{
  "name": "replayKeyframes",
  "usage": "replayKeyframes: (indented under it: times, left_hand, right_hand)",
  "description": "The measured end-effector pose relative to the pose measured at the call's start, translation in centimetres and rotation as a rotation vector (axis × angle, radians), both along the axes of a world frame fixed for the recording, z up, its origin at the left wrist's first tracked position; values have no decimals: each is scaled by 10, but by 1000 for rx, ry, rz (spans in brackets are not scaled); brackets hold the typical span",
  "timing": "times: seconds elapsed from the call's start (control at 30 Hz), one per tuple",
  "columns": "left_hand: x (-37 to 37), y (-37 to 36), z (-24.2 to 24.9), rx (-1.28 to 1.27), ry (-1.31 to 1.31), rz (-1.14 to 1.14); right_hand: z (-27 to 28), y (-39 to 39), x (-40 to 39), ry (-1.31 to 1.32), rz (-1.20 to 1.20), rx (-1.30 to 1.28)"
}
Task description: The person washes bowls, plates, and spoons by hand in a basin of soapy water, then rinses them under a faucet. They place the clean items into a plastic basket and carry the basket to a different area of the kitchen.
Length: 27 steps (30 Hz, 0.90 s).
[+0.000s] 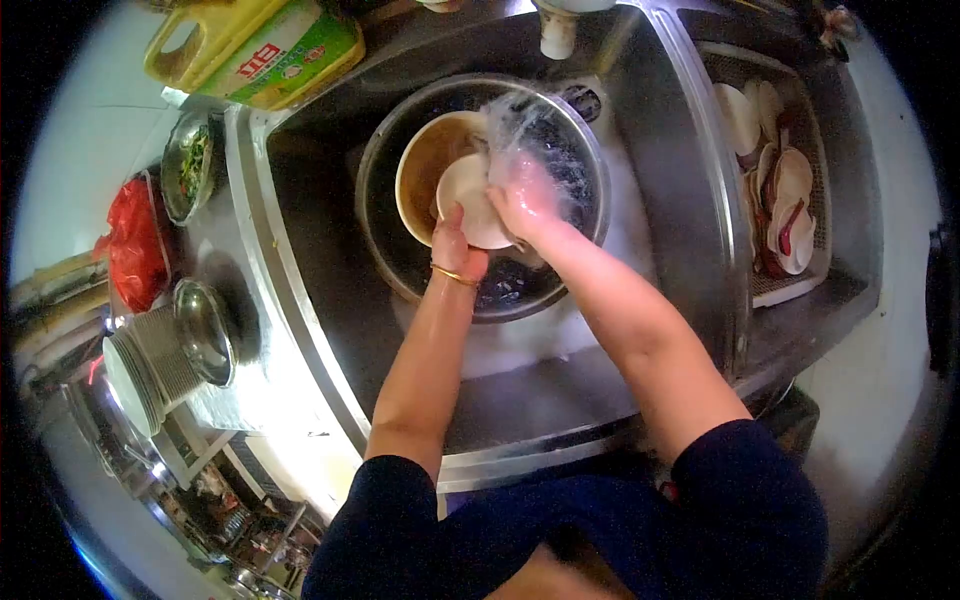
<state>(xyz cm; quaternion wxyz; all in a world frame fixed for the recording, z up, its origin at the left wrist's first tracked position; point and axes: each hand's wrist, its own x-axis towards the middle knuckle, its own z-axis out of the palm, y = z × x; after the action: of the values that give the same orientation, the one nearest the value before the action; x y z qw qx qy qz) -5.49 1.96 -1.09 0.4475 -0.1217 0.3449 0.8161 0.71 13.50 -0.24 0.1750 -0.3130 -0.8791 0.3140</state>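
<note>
A small white bowl (468,200) is tilted over a large metal basin (372,235) in the sink. My left hand (455,245) grips its near left side, thumb on the rim, a gold bangle at the wrist. My right hand (528,198) is closed at the bowl's right side, thumb at the edge, its fingers partly hidden by splashing water. Behind the small bowl sits a larger bowl (415,165) with a brownish inside, also in the basin. Water streams and splashes over the basin's right half.
A yellow jug (270,60) stands at the back left. Along the left counter are a metal bowl of greens (190,165), a red plastic bag (138,240), an upturned metal bowl (205,330) and stacked plates (135,375). A basket (815,270) of dishes stands in the right-hand sink, beyond the divider (715,160).
</note>
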Motion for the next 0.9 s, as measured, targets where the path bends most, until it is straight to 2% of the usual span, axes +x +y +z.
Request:
replayKeyframes:
  times: [0.07, 0.1, 0.13, 0.2, 0.23, 0.27, 0.33, 0.37, 0.47, 0.5, 0.53, 0.57, 0.6, 0.63, 0.67, 0.73, 0.8, 0.87, 0.9]
  left_hand:
    - [-7, 2, 17, 22, -38, 71]
    - [-10, 9, 33, 166, -103, 92]
    - [-5, 17, 32, 32, -71, 98]
    - [11, 38, 30, -235, -9, 111]
    - [15, 37, 30, -272, 168, 88]
    - [20, 33, 30, -314, 343, 64]
    - [-11, 6, 41, -340, 401, -371]
    - [-25, -2, 49, -335, 432, -570]
    - [1, 21, 30, -515, 210, 23]
    - [11, 22, 6, -632, 520, 57]
    - [20, 28, 1, -793, 817, 117]
    - [3, 14, -4, -683, 626, -227]
    - [-18, 0, 21, -564, 412, -555]
    - [-33, -2, 43, -436, 460, -686]
    - [-23, -1, 37, -489, 445, -495]
    - [10, 20, 29, -569, 426, -110]
    - [6, 23, 38, -577, 577, -255]
    - [-40, -10, 47, -418, 357, -752]
    - [-41, -11, 37, -399, 377, -720]
  right_hand:
    - [24, 3, 0, 75, -320, -349]
    - [24, -5, 3, 158, -495, -686]
    - [16, -23, 2, 310, -647, -1028]
    - [-6, -44, 3, 387, -754, -1273]
    - [-13, -38, 8, 399, -742, -1373]
    - [-28, -28, 16, 377, -712, -1302]
    - [23, 7, 28, 343, -692, -1389]
    - [18, 15, 32, 444, -573, -1210]
    - [35, -26, 18, 185, -772, -1334]
    - [42, -49, 5, 322, -880, -1313]
    - [38, -35, 8, 301, -826, -1368]
    - [31, -19, 25, 259, -784, -1427]
    - [22, -13, 38, 204, -743, -1491]
    - [5, -12, 36, 552, -788, -1355]
    - [7, -13, 37, 434, -833, -1440]
    - [13, -42, 22, 334, -853, -1401]
    - [26, -41, 25, 358, -817, -1530]
    - [-5, -16, 43, 324, -685, -1628]
    - [-14, -10, 45, 294, -650, -1647]
